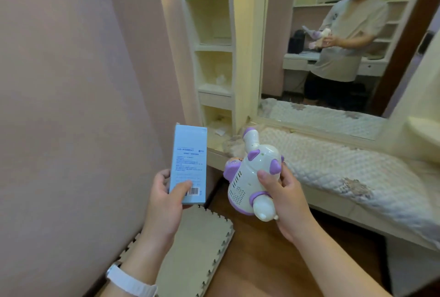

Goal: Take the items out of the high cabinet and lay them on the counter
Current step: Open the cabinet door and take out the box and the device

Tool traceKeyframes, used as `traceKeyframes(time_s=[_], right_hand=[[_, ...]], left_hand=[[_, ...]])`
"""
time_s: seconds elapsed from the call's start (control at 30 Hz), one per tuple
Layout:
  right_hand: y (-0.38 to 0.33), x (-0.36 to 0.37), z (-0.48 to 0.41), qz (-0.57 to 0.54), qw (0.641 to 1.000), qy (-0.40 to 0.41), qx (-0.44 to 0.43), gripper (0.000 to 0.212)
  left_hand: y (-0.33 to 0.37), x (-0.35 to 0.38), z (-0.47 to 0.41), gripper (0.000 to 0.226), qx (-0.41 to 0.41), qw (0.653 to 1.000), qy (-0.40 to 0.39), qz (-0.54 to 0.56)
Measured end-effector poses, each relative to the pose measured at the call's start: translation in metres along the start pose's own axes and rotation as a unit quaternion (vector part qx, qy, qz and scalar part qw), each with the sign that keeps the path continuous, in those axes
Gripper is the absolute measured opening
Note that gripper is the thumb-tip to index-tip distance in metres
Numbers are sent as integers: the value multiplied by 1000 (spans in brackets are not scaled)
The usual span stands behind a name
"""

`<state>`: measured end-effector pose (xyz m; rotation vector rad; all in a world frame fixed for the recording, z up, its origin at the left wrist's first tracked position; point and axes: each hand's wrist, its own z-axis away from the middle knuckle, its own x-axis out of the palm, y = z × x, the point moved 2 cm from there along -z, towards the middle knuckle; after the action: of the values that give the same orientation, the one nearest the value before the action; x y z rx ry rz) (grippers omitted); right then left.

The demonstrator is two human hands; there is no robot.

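The left hand (166, 192) gripped an upright pale blue carton (188, 161); the right hand's (283, 199) fingers (265, 177) clasped a white-and-purple toy (252, 177) near the quilted bench's (333, 161) left edge.

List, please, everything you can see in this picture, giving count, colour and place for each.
box: one, pale blue, held upright at lower centre
toy: one, white and purple, held right of the box
quilted cover: one, white, on the counter
mirror: one, cream-framed, above the counter
shelf unit: one, cream, left of the mirror
foam mat: one, beige, on the floor
wristband: one, white, left wrist
left hand: one, grips the box
right hand: one, grips the toy
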<state>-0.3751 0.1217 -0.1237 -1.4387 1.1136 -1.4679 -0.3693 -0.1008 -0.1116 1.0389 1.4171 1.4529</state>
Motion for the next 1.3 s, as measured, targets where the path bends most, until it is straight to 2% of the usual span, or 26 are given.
traceKeyframes(time_s=[0.23,0.5,0.7,1.07,1.3], right_hand=[[11,-3,-75,41,995,96,-6,40],[29,21,-152,85,985,148,-7,40],[40,10,-178,91,976,196,10,37],[53,-59,-262,95,968,232,24,38],[63,-134,-348,64,970,227,66,30]], left_hand=[[-24,31,-102,26,-32,997,-68,19],[-43,46,-212,24,-60,989,-131,38],[-64,77,-253,19,-94,977,-188,36],[-90,153,-307,21,-118,964,-239,-3],[-105,236,-357,18,-139,967,-209,-46]])
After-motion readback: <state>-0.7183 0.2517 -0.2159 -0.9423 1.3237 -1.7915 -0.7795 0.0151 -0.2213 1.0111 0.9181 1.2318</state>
